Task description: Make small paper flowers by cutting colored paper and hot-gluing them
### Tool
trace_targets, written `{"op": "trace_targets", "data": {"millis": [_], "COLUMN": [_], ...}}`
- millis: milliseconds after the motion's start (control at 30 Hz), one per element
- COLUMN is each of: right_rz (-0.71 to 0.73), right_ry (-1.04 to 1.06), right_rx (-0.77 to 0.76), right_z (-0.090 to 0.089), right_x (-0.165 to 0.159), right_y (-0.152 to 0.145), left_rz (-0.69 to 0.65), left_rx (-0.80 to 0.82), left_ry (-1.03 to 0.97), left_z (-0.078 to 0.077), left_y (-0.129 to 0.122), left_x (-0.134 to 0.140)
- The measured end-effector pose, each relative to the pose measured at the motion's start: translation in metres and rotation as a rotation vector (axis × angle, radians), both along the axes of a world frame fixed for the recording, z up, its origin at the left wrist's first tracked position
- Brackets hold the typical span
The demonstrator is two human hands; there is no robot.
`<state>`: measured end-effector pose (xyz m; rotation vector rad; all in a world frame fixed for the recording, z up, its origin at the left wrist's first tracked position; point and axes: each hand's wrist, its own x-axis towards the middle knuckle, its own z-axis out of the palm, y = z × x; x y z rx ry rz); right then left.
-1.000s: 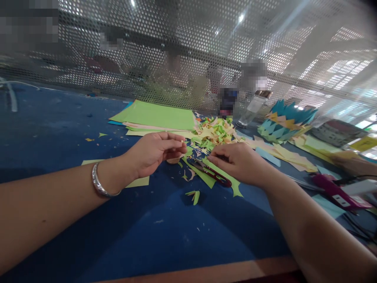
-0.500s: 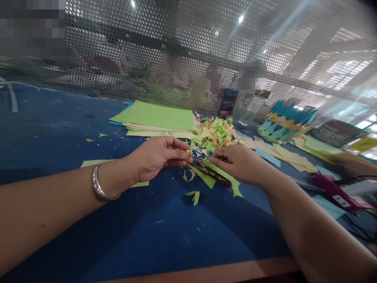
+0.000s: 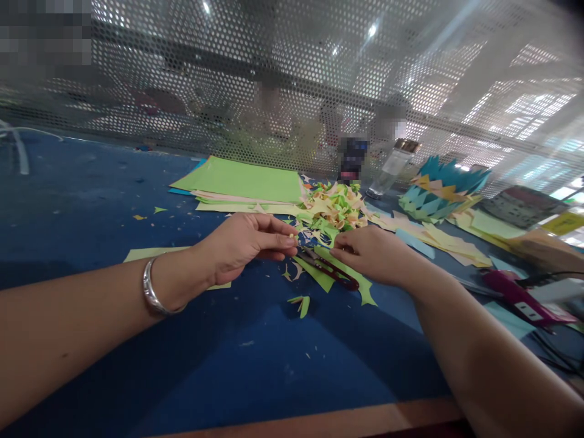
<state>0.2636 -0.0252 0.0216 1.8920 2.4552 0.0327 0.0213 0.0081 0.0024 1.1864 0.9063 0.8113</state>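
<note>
Scrap (image 3: 292,236) sits pinched in left hand (image 3: 249,244), likely for fine control | right hand (image 3: 371,252) curled, grip unclear | snips (image 3: 326,269) near both, probably for reach

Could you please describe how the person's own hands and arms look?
The left hand and right hand are bare, without gloves, and no sleeve shows on either forearm. A shiny, curved, silver-coloured metal bangle is worn on the left wrist; any fine pattern is too small to read. The right wrist shows no jewellery.
</note>
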Motion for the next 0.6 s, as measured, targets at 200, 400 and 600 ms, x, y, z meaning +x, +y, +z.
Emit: {"op": "trace_targets", "data": {"millis": [200, 400, 600], "right_rz": [-0.019, -0.039, 0.168], "right_ry": [-0.027, 0.011, 0.384], "right_rx": [0.022, 0.122, 0.195], "right_z": [0.0, 0.002, 0.002], "right_x": [0.001, -0.005, -0.019], "right_y": [-0.001, -0.004, -0.013], "left_rz": [-0.007, 0.01, 0.005], "left_rx": [-0.03, -0.01, 0.047], "left_ry": [-0.011, -0.001, -0.008], "left_z": [-0.001, 0.0, 0.002], "left_y": [0.0, -0.004, -0.01], "left_x": [0.001, 0.003, 0.004]}}
